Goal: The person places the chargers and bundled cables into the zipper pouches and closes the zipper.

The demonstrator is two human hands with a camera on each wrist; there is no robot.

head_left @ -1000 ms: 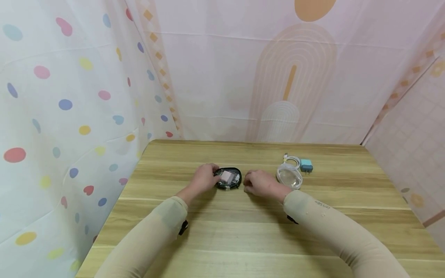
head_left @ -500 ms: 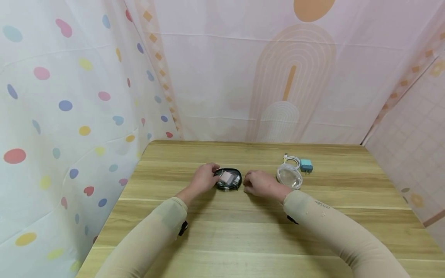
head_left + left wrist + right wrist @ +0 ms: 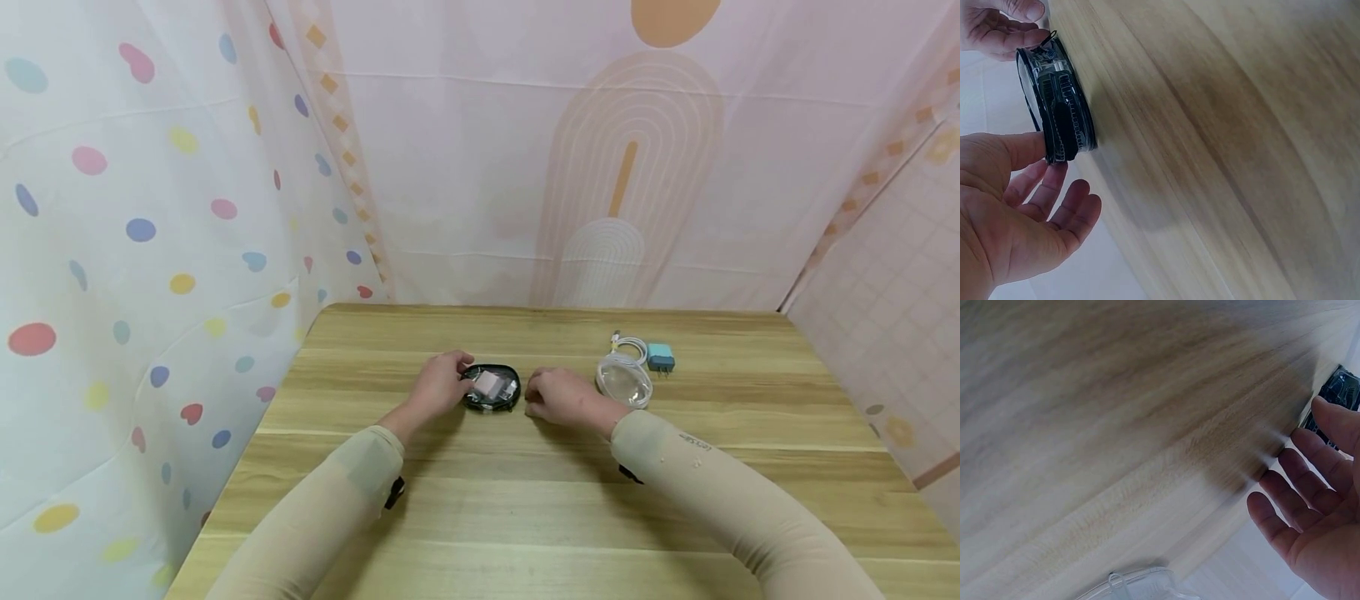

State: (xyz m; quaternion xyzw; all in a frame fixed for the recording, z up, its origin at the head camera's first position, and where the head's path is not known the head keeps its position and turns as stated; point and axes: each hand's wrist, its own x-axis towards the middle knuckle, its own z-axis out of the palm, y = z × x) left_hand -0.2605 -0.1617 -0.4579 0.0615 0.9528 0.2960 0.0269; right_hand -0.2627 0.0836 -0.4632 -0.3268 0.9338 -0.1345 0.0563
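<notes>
A small rounded pouch [image 3: 504, 398] with black edging and a clear top lies on the table, a pale pink block [image 3: 487, 382] showing inside. My left hand [image 3: 441, 383] holds its left end. The left wrist view shows the thumb on one face of the pouch [image 3: 1063, 115] and fingertips on its lower end, the other fingers loosely bent. At the pouch's right end, my right hand [image 3: 561, 392] rests with relaxed fingers, and they hold nothing in the right wrist view. A zipper pull [image 3: 1052, 36] sticks out near the right fingertips.
Right of my right hand sits a clear round case [image 3: 624, 383] with a white rim. Behind it lies a coiled white cable [image 3: 633, 343], next to a teal charger plug [image 3: 661, 357] with its prongs toward me. Patterned curtains hang behind the wooden table [image 3: 480, 517].
The pouch has shifted very slightly toward me and turned a little under my left hand. Both hands stay almost in place.
</notes>
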